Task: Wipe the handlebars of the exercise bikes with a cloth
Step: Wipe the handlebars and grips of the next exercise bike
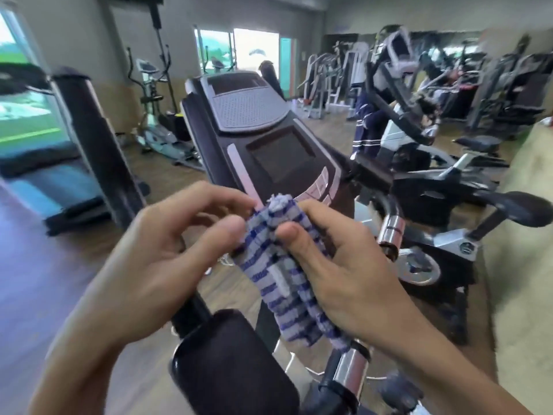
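Cloth (287,265) bunched in front of bike console (269,139), below its screen. Right hand (338,265) pinches it; left hand (167,244) fingers curled at its edge. Judged soft, light, limp: grasp wadded middle.

A: You're getting daylight from the windows (239,52) at the back and the big pane (21,94) far left. Both blown out, washed pale green-white.

B: And the room itself?

A: Dimmer, flat, soft shadows only. You've got a pale sheen on the console (269,139) screen, and bright glints on the chrome handlebar (392,232).

B: Sharpness?

A: Poor. Your left hand (167,247) and right hand (338,265) are smeared at the fingertips, and the striped cloth (284,274) is only fairly crisp. The machines (419,94) at right are streaked with motion blur.

B: Edges?

A: Wide-angle bend: the uprights lean outward and your forearms stretch at the bottom corners.
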